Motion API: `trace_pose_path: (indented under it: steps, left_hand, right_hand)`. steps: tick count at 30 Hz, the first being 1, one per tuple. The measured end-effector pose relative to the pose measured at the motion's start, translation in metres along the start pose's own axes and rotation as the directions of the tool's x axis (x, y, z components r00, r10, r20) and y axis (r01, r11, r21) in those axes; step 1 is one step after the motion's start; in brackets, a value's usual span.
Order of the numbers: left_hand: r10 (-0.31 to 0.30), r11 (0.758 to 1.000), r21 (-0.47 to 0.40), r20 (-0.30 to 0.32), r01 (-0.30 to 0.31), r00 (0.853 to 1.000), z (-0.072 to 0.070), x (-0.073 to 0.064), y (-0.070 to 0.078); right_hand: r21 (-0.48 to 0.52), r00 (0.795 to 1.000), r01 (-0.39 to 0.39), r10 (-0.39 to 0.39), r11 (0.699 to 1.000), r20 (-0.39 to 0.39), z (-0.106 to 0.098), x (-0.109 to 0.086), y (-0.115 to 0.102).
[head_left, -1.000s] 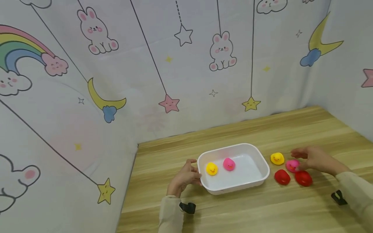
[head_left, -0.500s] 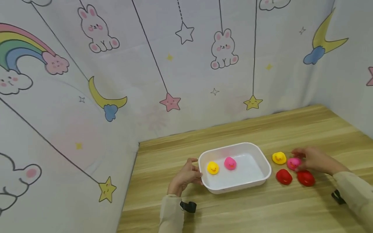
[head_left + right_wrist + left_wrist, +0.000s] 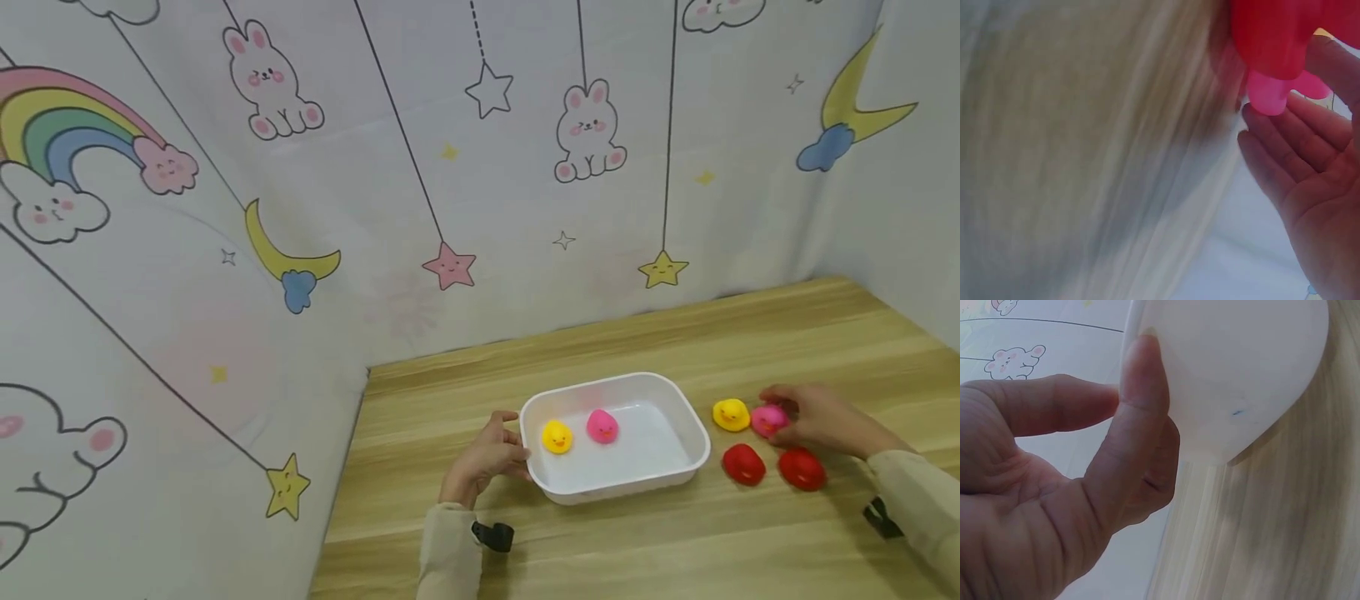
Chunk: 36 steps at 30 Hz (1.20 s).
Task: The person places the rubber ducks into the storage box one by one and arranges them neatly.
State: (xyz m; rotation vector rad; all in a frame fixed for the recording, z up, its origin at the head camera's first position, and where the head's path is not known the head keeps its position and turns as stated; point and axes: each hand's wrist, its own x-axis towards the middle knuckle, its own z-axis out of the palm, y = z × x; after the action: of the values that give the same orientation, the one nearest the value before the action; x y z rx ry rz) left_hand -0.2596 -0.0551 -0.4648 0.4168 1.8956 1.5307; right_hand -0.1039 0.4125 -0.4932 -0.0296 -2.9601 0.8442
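My left hand [image 3: 487, 460] holds the left end of a white plastic tub [image 3: 697, 454]. In the left wrist view, the thumb [image 3: 1144, 375] lies on its outer wall and the index fingertip meets the edge. A yellow rubber duck [image 3: 557, 437] and a pink one [image 3: 602, 427] sit inside the tub. To the right, my right hand [image 3: 828, 422] pinches a second pink rubber duck [image 3: 767, 421] between thumb and fingers. Close beside that duck is another yellow duck [image 3: 731, 415]. Two red ducks [image 3: 744, 464] lie nearer me, one just below the right hand.
The wood-grain table [image 3: 637, 550] meets a white cloth backdrop [image 3: 517, 325] printed with rabbits, stars and moons at the back and sides. Black straps [image 3: 493, 537] sit at both cuffs.
My right fingers have closed on the pink duck, which has shifted slightly back, away from the red ducks. The left hand stays at the tub, and the head view has drifted a little left.
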Motion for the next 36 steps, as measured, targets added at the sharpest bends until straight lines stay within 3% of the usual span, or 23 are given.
trace_pose_path:
  steps: [8, 13, 20, 28, 36]
  left_hand:
    - [0.005, 1.0, -0.021, 0.011, -0.004, 1.0, 0.0, -0.001, -0.001]
    - [0.013, 1.0, -0.023, 0.015, -0.013, 1.0, 0.0, -0.002, 0.0]
    - [0.02, 1.0, -0.016, 0.02, -0.019, 1.0, -0.002, -0.001, 0.001]
    - [0.026, 0.999, -0.021, 0.026, -0.025, 0.999, -0.004, -0.002, 0.002]
    - [0.025, 1.0, -0.017, 0.023, -0.025, 0.999, -0.005, -0.001, -0.001]
  right_hand:
    - [0.234, 0.998, -0.005, 0.018, 0.972, -0.053, -0.011, -0.006, 0.001]
    - [0.367, 0.996, -0.03, 0.061, 0.93, -0.072, -0.02, -0.005, -0.001]
    - [0.513, 0.997, 0.007, 0.033, 0.858, -0.068, -0.032, 0.003, -0.015]
    - [0.37, 0.998, -0.048, 0.057, 0.928, -0.013, -0.045, 0.022, -0.046]
    - [0.445, 0.998, -0.059, 0.064, 0.894, 0.004, -0.05, 0.051, -0.072]
